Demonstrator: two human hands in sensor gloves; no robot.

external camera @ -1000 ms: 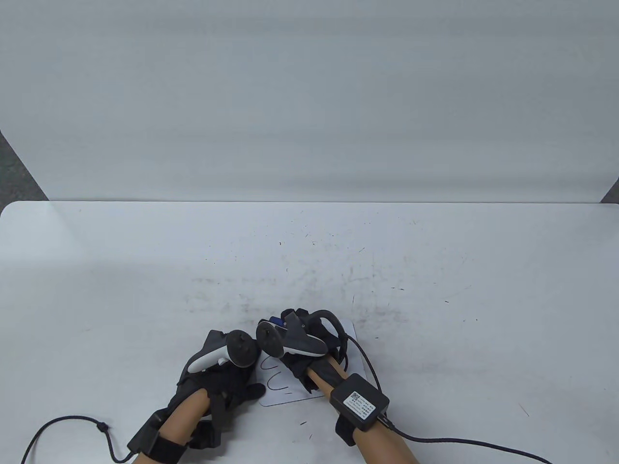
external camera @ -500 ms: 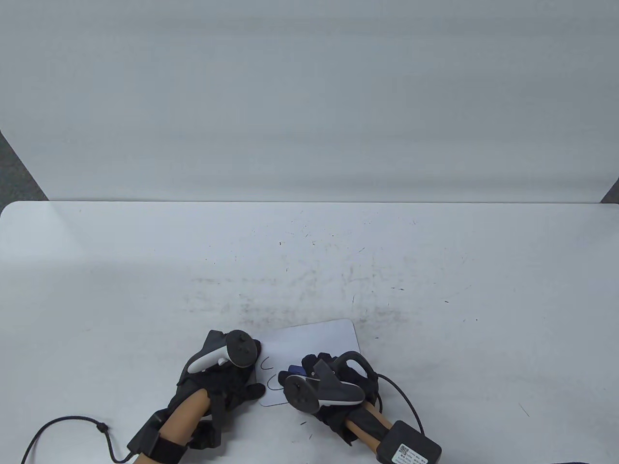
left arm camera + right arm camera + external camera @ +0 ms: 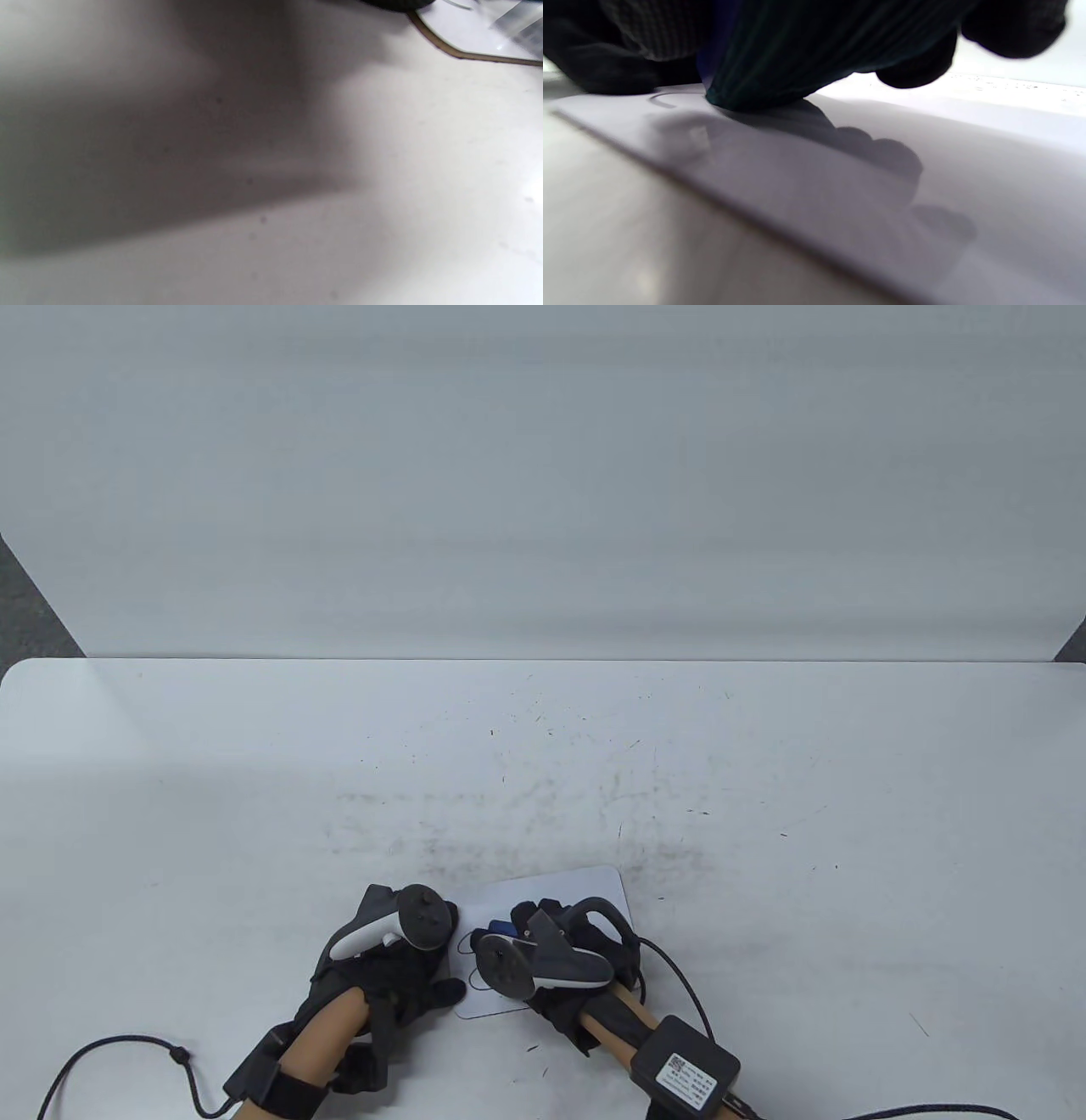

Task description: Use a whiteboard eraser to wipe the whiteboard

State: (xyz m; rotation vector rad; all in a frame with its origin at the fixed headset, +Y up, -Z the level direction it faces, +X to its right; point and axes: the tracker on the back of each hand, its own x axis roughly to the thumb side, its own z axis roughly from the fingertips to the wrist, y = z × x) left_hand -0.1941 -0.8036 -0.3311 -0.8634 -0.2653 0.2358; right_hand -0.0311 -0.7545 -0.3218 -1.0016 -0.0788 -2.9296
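Note:
A small white whiteboard [image 3: 560, 891] lies flat on the table near the front edge; it also shows in the right wrist view [image 3: 840, 178] and its corner in the left wrist view [image 3: 471, 29]. My right hand [image 3: 551, 959] grips a blue whiteboard eraser [image 3: 501, 929] and presses it on the board; in the right wrist view the eraser's dark felt [image 3: 797, 63] touches the surface beside a curved pen mark [image 3: 661, 99]. My left hand [image 3: 394, 963] rests flat on the board's left edge, holding nothing.
The white table [image 3: 764, 780] has faint smudges and specks in its middle. A white backdrop [image 3: 543, 475] stands behind it. Cables [image 3: 110, 1052] run from both wrists along the front edge.
My right hand swept the eraser from the board's far part toward me, then back up and left over the pen marks. The left hand stayed still.

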